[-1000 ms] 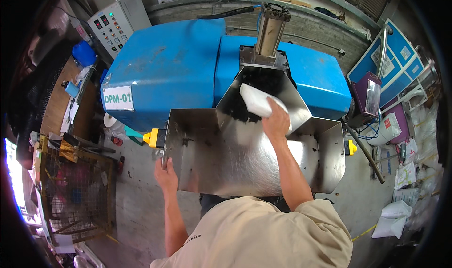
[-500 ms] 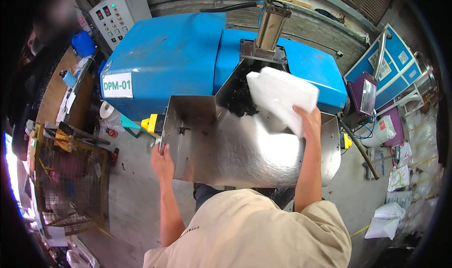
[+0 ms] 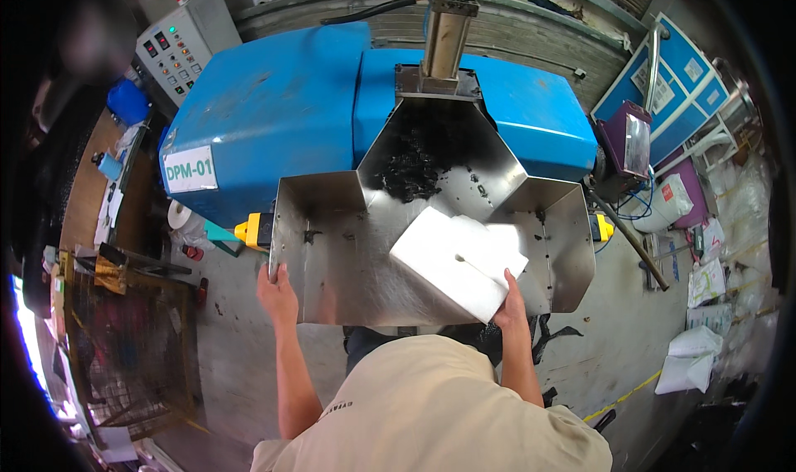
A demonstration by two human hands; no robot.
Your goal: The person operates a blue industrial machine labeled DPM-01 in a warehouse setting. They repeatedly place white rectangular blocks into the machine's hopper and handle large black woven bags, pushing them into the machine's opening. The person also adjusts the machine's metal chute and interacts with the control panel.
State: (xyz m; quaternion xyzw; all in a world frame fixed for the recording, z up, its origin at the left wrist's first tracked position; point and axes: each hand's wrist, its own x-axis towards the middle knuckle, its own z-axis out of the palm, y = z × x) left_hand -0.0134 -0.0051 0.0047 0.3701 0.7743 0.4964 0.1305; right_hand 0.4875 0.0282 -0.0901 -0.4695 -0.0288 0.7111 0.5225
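My right hand [image 3: 512,306] is closed on the lower right corner of a white foam block [image 3: 435,252], which has a slit and a small hole in its face. The block is tilted over the front of a shiny steel hopper tray [image 3: 348,285]; I cannot tell whether it touches the metal. My left hand [image 3: 279,296] grips the tray's left side edge, fingers curled round it. Black flaky residue [image 3: 406,161] coats the tray's narrow back section, below a metal cylinder [image 3: 448,41].
A blue machine housing [image 3: 265,99] spreads behind the tray, with yellow-and-black switch boxes [image 3: 253,231] at either side. A control panel [image 3: 178,49] stands at back left. At left is a wire cage [image 3: 124,348]; a metal bar [image 3: 630,240] slants down at right.
My right hand has brought the foam block from the back section toward me and to the left, uncovering the black residue. My left hand keeps its hold on the tray edge.
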